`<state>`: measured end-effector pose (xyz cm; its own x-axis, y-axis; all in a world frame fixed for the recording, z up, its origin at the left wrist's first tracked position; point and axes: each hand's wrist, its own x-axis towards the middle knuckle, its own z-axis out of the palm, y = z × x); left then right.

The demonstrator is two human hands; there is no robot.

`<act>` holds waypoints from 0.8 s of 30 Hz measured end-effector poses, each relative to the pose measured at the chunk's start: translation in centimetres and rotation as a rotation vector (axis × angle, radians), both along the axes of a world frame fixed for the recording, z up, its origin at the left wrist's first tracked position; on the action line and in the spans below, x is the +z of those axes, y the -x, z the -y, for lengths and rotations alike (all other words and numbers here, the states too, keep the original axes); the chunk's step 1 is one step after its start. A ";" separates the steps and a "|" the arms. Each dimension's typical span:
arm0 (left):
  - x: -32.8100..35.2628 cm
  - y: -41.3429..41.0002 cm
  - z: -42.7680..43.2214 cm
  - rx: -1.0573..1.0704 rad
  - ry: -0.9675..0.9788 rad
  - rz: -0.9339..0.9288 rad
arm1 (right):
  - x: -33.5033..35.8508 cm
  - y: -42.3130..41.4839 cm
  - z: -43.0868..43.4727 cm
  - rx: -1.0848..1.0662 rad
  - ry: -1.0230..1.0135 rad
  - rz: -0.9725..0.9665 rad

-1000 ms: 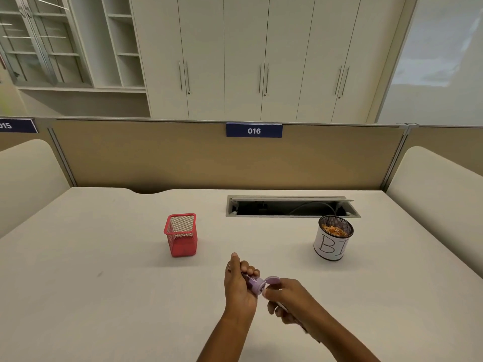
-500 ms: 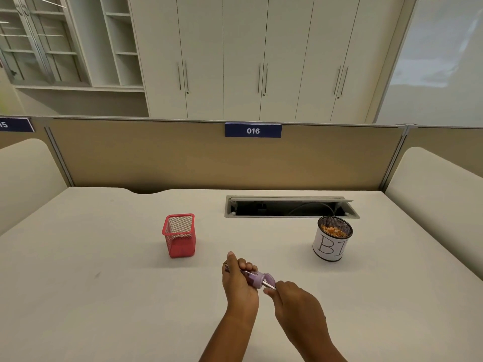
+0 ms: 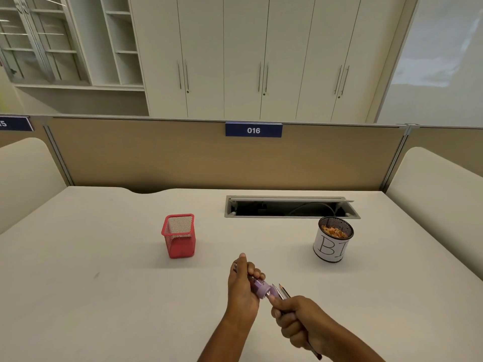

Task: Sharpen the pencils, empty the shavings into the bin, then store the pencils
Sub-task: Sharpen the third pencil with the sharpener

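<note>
On my feed the desk (image 3: 78,283) runs back to a partition (image 3: 156,158) carrying the 016 plate (image 3: 253,130), with cupboards (image 3: 261,56) behind it; the cable hatch (image 3: 290,208) sits in the desk right of centre; the mesh pencil holder (image 3: 179,235) stands left of centre; the bin (image 3: 332,246) stands well to its right, just before the hatch, shavings (image 3: 334,231) inside; nearest me, the left hand (image 3: 243,288) holds the sharpener (image 3: 261,287) left of the right hand (image 3: 295,317), which holds the pencils (image 3: 284,293).

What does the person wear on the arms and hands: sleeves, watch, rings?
No sleeves, watch or bracelet show on the left forearm or right forearm; both are bare to the frame's edge. The left hand and right hand wear no gloves. Whether any finger bears a ring is too small to tell.
</note>
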<state>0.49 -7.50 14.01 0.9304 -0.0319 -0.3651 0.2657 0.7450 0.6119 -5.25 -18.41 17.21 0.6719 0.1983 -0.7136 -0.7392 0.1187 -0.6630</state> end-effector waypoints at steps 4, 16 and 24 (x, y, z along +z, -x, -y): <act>-0.9 -0.1 0.0 0.040 0.045 -0.057 | 0.0 0.1 -0.3 0.043 0.154 0.097; -1.1 0.1 0.2 0.129 0.131 -0.086 | -1.0 0.5 -0.2 0.084 0.776 0.710; -0.7 0.8 0.1 0.163 0.206 -0.122 | -2.3 0.5 0.4 0.227 1.238 1.107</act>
<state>-0.32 -7.56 13.31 0.8791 0.0295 -0.4757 0.1943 0.8892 0.4141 -5.70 -18.77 14.93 0.9620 0.0741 0.2626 0.1891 -0.8748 -0.4460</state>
